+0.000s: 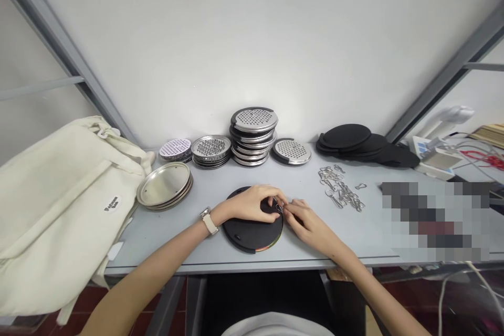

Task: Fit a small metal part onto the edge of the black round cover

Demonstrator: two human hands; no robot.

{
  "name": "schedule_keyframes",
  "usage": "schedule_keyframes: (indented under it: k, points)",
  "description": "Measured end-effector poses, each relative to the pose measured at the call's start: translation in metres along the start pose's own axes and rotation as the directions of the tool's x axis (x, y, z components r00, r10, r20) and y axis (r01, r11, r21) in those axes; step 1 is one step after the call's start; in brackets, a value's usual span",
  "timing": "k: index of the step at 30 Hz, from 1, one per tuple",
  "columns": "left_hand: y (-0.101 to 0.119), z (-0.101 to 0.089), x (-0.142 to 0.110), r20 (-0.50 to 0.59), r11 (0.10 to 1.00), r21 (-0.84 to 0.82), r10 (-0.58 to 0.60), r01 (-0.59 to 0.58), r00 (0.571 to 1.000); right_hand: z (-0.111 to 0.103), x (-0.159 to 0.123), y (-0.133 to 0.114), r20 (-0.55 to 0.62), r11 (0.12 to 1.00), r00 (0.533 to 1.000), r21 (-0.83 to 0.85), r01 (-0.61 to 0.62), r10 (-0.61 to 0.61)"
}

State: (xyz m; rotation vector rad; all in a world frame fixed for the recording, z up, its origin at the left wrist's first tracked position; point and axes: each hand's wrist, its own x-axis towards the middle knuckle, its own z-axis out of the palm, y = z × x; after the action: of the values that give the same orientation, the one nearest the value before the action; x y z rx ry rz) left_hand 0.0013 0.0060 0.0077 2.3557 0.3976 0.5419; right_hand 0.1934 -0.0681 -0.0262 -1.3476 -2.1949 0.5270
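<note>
A round black disc (248,231) lies flat on the grey table (197,236) near its front edge. My left hand (252,203) rests on the disc's top right part, fingers curled and pinching at its rim. My right hand (303,219) meets it from the right, fingertips pinched on a small metal clip (278,206) at the disc's edge. A watch sits on my left wrist.
A pile of metal clips (342,192) lies right of my hands. Behind stand a stack of perforated metal discs (253,135), more perforated discs (211,150), plain metal plates (165,187) and black discs (364,144). A cream bag (59,199) fills the left; cables and a device sit right.
</note>
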Motion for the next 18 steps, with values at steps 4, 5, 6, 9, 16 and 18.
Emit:
schedule_keyframes:
  k: [4, 5, 6, 9, 16, 18]
  points:
    - [0.0013, -0.0006, 0.0003, -0.013, 0.999, 0.035, 0.007, -0.007, 1.0, -0.0006, -0.0008, 0.0008, 0.014, 1.0, 1.0, 0.019, -0.025, 0.025]
    - [0.0014, -0.0006, 0.0004, -0.015, 0.999, 0.039, 0.013, -0.012, 1.0, -0.0005, -0.0012, 0.001, 0.016, 0.999, 0.999, 0.022, -0.029, 0.029]
    - [0.0015, -0.0006, 0.0004, -0.018, 0.999, 0.043, 0.02, -0.019, 1.0, -0.0005, -0.0015, 0.0012, 0.015, 0.999, 0.999, 0.024, -0.031, 0.031]
    - [0.0022, -0.0006, 0.0005, -0.021, 0.998, 0.046, 0.037, -0.036, 0.999, -0.0004, -0.0024, 0.0013, 0.006, 0.999, 1.0, 0.022, -0.03, 0.03]
    - [0.005, -0.0008, 0.0012, -0.012, 0.997, 0.077, 0.008, -0.007, 1.0, -0.0019, -0.0025, 0.0, 0.006, 0.999, 1.0, 0.02, -0.026, 0.025]
    - [0.0048, -0.0008, 0.0014, -0.009, 0.997, 0.08, 0.008, -0.007, 1.0, -0.0019, -0.0021, -0.0001, 0.0, 0.999, 1.0, 0.018, -0.029, 0.029]
